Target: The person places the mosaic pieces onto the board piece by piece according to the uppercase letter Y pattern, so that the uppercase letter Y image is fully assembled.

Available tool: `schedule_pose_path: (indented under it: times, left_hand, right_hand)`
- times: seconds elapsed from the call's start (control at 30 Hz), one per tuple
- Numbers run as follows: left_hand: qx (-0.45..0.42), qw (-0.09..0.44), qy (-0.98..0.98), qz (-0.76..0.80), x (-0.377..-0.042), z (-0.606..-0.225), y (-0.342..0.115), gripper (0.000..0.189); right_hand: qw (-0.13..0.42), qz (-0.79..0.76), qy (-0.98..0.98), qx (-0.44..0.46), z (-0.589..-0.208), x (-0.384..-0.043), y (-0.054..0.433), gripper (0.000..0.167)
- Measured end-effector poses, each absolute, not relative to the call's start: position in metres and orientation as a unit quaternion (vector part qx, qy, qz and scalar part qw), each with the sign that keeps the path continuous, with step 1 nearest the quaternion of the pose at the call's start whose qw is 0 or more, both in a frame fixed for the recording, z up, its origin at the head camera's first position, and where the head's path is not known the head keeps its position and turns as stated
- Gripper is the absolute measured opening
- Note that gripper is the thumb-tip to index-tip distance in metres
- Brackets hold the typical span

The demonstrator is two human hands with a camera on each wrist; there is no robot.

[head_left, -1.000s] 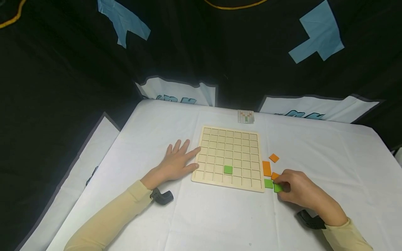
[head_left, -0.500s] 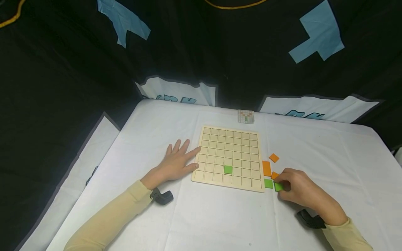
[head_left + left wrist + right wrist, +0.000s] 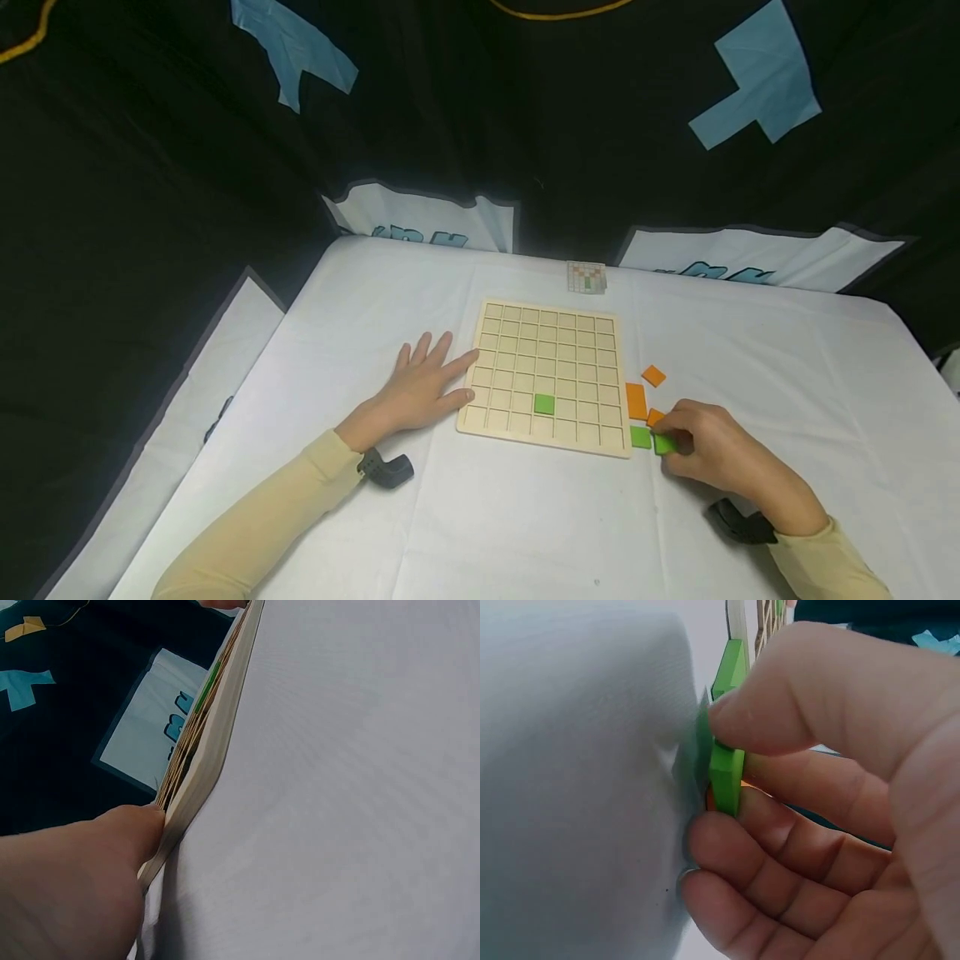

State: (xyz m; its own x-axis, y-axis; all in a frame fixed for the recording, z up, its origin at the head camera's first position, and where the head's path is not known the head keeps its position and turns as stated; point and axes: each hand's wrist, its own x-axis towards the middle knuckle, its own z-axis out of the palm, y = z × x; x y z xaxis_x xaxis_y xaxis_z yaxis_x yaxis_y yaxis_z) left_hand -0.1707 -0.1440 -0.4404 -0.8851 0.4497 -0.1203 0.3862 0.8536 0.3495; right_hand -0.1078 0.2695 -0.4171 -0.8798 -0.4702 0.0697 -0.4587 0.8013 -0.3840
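A square wooden grid board (image 3: 527, 343) lies on the white table, with one green tile (image 3: 544, 404) in a cell near its front. My left hand (image 3: 423, 390) is spread flat, index finger and thumb touching the board's left edge; the left wrist view shows the thumb (image 3: 139, 825) against the rim. Right of the board, my right hand (image 3: 705, 446) pinches another green square tile (image 3: 663, 443) low at the table. In the right wrist view the thumb presses on that tile (image 3: 726, 780), and the fingertips behind it are partly hidden.
Beside the board's right edge lie a green tile (image 3: 641, 437), an orange piece (image 3: 636, 402) and an orange tile (image 3: 656, 417) partly behind my right fingers. A separate orange tile (image 3: 654, 376) lies farther back. Behind the board is a small patterned card (image 3: 587, 277).
The green tile in my right fingers has shifted very slightly away from me. My left hand and the board keep their places.
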Motion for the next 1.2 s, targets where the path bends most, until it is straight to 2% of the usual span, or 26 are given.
schedule_pose_path:
  times: [0.5, 0.8, 1.2]
  left_hand:
    - [0.216, 0.105, 0.956, 0.166, -0.171, -0.437, -0.144, 0.065]
    - [0.215, 0.107, 0.956, 0.166, -0.170, -0.440, -0.143, 0.066]
    - [0.216, 0.104, 0.957, 0.164, -0.172, -0.441, -0.144, 0.066]
  right_hand:
    - [0.001, -0.221, 0.942, -0.252, -0.411, -0.121, 0.266, 0.028]
    - [0.016, -0.238, 0.934, -0.266, -0.408, -0.138, 0.245, 0.024]
    - [0.005, -0.232, 0.927, -0.295, -0.411, -0.158, 0.216, 0.020]
